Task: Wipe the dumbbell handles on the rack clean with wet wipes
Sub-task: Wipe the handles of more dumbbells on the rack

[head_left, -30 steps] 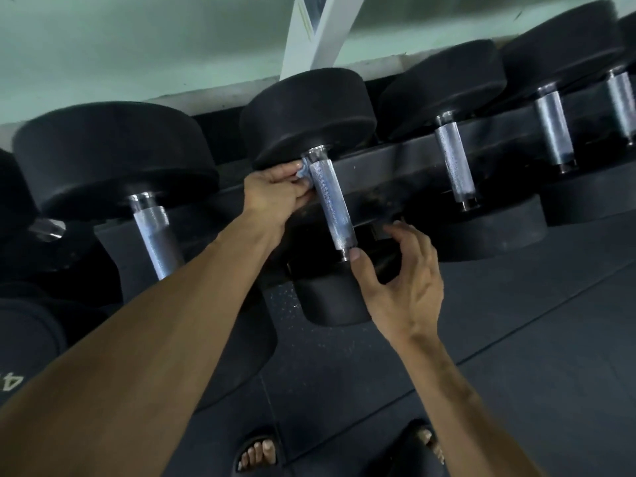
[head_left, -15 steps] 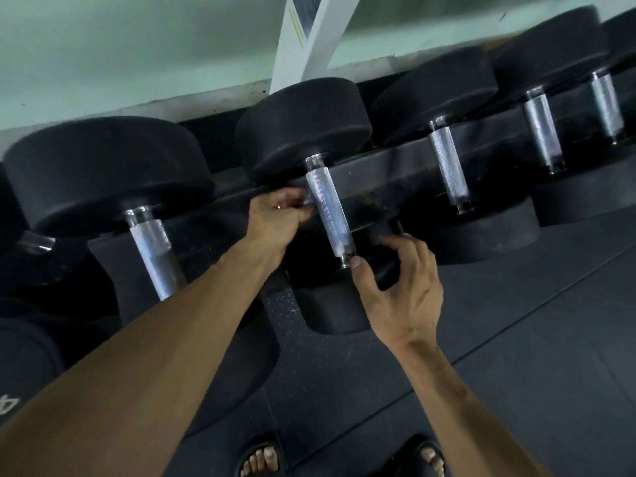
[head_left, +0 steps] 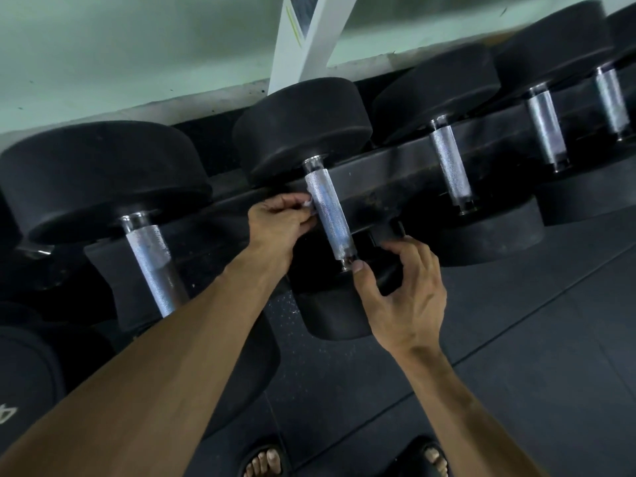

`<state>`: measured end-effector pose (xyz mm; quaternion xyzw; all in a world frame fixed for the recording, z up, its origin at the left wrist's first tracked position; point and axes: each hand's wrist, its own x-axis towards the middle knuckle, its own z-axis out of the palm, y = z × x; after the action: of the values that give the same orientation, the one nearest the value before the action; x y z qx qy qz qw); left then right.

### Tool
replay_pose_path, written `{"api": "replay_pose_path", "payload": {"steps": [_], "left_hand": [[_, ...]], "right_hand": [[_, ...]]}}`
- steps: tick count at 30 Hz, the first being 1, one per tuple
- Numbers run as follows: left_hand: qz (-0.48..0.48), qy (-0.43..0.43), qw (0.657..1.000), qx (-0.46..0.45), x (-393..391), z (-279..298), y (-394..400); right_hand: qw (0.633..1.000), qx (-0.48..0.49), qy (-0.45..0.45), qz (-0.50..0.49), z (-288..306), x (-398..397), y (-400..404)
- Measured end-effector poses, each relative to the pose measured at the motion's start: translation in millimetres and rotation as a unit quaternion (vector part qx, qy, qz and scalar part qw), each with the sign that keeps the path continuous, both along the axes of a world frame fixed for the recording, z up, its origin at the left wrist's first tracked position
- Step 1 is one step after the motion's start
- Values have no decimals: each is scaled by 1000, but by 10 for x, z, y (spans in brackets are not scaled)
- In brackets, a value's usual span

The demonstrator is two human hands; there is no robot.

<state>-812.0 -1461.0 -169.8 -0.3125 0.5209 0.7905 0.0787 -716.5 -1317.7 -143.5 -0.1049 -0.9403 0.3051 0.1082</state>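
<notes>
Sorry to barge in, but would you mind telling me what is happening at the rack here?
A person is cleaning dumbbell handles on a rack of black dumbbells. The left hand pinches a small white wipe against the left side of one knurled metal handle, about midway along it. The right hand steadies that dumbbell's near head, thumb at the handle's lower end and fingers curled over the head. The neighbouring handles are untouched at this moment.
</notes>
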Motion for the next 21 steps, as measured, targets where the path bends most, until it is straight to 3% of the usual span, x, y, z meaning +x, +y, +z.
{"api": "replay_pose_path", "payload": {"steps": [3, 7, 12, 17, 21], "left_hand": [[1, 0, 1000, -18, -46, 34, -25], [127, -38, 987, 87, -259, 64, 16], [-4, -33, 999, 33, 14, -22, 40], [73, -30, 993, 89, -276, -28, -19], [-83, -69, 994, 29, -48, -27, -52]], "right_hand": [[1000, 0, -1, -3, 7, 1, -1], [1000, 2, -6, -2, -2, 4, 6], [1000, 2, 7, -2, -5, 6, 8], [1000, 2, -8, -2, -9, 0, 12], [1000, 0, -2, -3, -6, 7, 7]]}}
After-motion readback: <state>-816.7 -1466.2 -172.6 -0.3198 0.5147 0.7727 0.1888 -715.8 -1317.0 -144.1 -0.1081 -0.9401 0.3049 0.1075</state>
